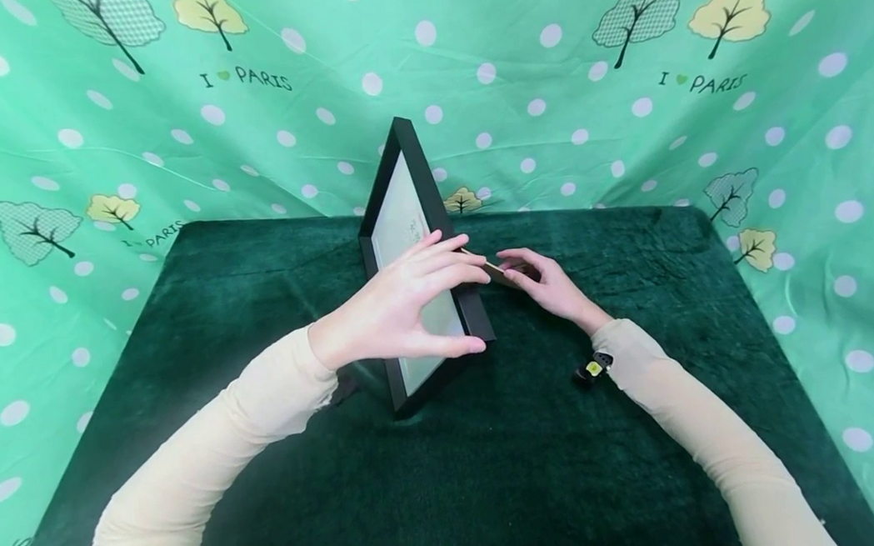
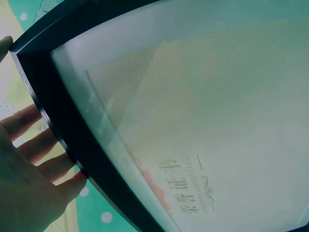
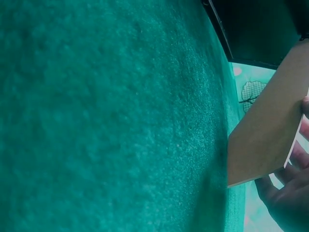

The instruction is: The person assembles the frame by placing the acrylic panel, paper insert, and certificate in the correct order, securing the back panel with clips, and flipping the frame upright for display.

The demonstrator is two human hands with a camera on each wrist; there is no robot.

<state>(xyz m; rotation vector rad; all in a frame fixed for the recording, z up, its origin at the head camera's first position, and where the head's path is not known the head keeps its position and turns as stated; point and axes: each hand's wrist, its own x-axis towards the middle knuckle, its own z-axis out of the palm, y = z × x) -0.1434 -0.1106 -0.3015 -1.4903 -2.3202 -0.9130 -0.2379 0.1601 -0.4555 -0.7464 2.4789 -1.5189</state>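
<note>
A black picture frame (image 1: pixel 416 174) stands upright on the cloth, seen at a slant. Behind its glazing is a pale certificate (image 2: pixel 241 130) with Chinese characters and part of a red border. My left hand (image 1: pixel 401 296) rests along the frame's outer edge, fingers spread and fairly straight, thumb near a corner; in the left wrist view the fingertips pass behind the rim. At the frame's back a flat brown support leg (image 3: pixel 268 125) angles outward. My right hand (image 1: pixel 546 287) holds its free end between thumb and fingers; in the right wrist view part of that hand is cut off.
Dark green plush cloth (image 1: pixel 569 465) covers the table. Green curtain fabric (image 1: pixel 545 74) with white dots and printed trees hangs behind and at both sides. A small dark device with a yellow patch (image 1: pixel 595 368) sits at the right wrist.
</note>
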